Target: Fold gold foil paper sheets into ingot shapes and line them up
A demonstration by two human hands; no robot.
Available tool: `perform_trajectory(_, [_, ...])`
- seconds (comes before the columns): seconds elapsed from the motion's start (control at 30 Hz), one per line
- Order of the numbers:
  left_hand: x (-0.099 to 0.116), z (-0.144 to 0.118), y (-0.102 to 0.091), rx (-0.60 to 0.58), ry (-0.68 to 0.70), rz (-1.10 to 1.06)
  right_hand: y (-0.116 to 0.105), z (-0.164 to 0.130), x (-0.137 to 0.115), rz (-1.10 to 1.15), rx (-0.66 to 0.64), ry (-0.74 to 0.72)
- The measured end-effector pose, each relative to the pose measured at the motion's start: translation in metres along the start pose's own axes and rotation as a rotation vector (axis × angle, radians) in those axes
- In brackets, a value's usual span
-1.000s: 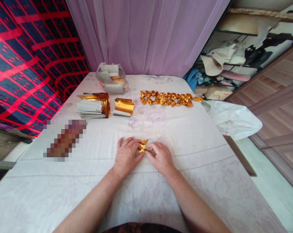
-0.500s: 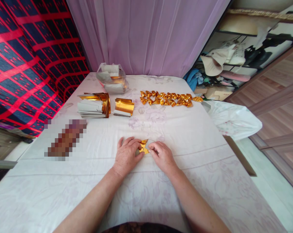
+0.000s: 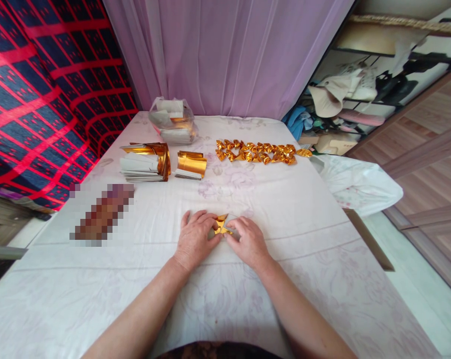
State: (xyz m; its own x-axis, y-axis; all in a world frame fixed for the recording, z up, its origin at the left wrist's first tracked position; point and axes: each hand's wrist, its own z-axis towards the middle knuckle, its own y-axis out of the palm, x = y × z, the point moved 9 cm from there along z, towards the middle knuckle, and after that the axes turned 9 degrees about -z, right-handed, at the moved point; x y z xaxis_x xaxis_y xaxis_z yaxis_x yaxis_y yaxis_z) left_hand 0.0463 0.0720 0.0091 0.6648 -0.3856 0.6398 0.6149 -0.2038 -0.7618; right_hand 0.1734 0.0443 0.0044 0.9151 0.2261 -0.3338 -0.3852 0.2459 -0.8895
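So the small, partly folded piece of gold foil paper [image 3: 221,225] sits flat on the white floral cloth-covered table [image 3: 285,209], near the middle and close to your edge; both your hands are on it. Your left hand [image 3: 194,239] lies palm down just left of it, fingers curled in and pressing its left edge to the cloth; your right hand [image 3: 249,241] mirrors that on the right side, fingertips pinching or pressing the foil; can't tell which, the fingers hide the contact.

Further back and to the right there's a long row of finished crinkly gold foil folded pieces [image 3: 258,151], laid side by side, well apart from your hands. Back left you've got two stacks of gold-and-white foil sheets: the bigger curled stack [image 3: 145,162] and, just beside it, a smaller stack [image 3: 190,165]. Behind those, near the lilac curtain [image 3: 225,55], is a clear plastic bag of more sheets [image 3: 172,121]. Left of your hands there's a blurred-out brownish patch [image 3: 102,213]; no idea what it is. A red and navy patterned blanket [image 3: 38,94] hangs along the left side.
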Motion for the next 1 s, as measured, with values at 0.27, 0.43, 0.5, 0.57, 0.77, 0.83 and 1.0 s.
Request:
perform_trajectory(0.27, [-0.0023, -0.0004, 0.0001, -0.021, 0.011, -0.017, -0.0014, 0.0002, 0.0068, 0.157, -0.022, -0.019])
perform_trajectory(0.43, [-0.003, 0.0002, 0.001, -0.048, 0.013, -0.024, -0.0029, 0.0001, 0.0085, 0.187, -0.019, -0.048])
perform_trajectory(0.5, [-0.0027, 0.0001, 0.0013, -0.056, 0.014, -0.027, -0.0039, -0.0001, 0.0066, 0.18, -0.013, -0.059])
perform_trajectory(0.57, [-0.0021, 0.0, 0.001, -0.056, 0.014, -0.025, -0.0041, -0.0003, 0.0035, 0.161, -0.009, -0.061])
perform_trajectory(0.77, [-0.0015, -0.0002, 0.0003, -0.057, 0.008, -0.02, -0.0002, -0.0008, 0.0009, 0.041, -0.012, -0.008])
perform_trajectory(0.83, [-0.0023, 0.0001, 0.0007, -0.063, 0.005, -0.023, 0.0002, -0.0009, 0.0022, 0.078, -0.012, -0.013])
perform_trajectory(1.0, [-0.0037, 0.0004, 0.0016, -0.077, 0.007, -0.03, -0.0028, -0.0011, 0.0063, 0.173, 0.0, -0.043])
